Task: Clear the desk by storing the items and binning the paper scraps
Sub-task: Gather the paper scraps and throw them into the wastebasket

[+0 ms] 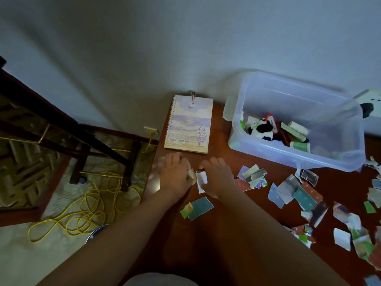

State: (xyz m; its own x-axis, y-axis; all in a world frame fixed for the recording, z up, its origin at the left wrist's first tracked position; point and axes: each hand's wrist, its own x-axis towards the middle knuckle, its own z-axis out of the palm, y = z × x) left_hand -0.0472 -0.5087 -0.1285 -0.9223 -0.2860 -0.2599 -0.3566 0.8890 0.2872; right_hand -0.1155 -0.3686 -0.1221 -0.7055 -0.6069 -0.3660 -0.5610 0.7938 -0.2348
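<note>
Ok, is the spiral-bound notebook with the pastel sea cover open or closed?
Closed. The spiral-bound notebook lies flat on the reddish-brown wooden desk, its full front cover and printed title facing up; no inner pages show.

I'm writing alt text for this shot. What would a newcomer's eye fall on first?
The left hand and right hand meet at the middle of the desk, pinching a tan scrap and a white scrap. To the right, torn scraps litter the desk in front of a clear box holding a panda toy. A notebook lies by the wall.
</note>
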